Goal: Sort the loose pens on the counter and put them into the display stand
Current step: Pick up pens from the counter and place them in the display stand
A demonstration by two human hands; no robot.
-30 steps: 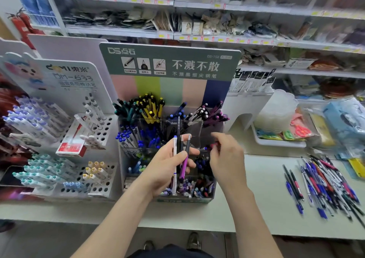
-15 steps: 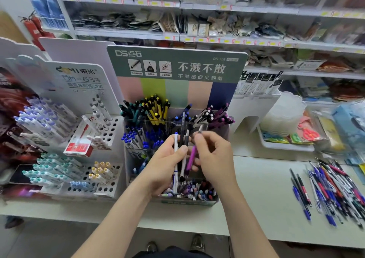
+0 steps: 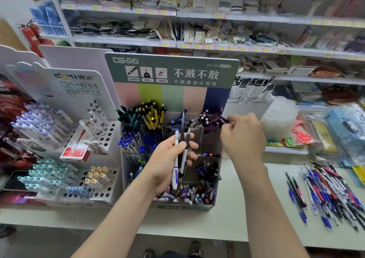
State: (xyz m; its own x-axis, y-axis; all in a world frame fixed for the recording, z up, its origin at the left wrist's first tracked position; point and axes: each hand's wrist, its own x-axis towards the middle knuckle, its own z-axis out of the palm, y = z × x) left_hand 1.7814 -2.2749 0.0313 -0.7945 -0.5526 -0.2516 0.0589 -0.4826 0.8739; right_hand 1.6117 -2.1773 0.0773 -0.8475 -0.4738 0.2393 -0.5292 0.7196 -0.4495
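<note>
The clear display stand [image 3: 198, 130] with a green header board holds pens sorted by colour in several compartments. In front of its middle, my left hand [image 3: 167, 163] grips a small bunch of pens [image 3: 175, 159]: a white one with a blue cap, a grey one and a dark one, all upright. My right hand [image 3: 244, 137] is at the stand's top right compartment, its fingertips pinching a purple pen [image 3: 225, 121] among the other purple pens there. A pile of loose pens [image 3: 327, 192], blue, red and black, lies on the counter at the right.
A white rack [image 3: 65, 159] of capped pens with a red box stands left of the stand. Behind the pile are a stack of clear plastic tubs [image 3: 280, 119] and packaged goods. Stocked shop shelves run along the back. The pale counter [image 3: 246, 214] ends at the near edge.
My right hand took the purple pen out of the bunch in my left hand and carried it up and right to the purple compartment. The left hand stayed in place.
</note>
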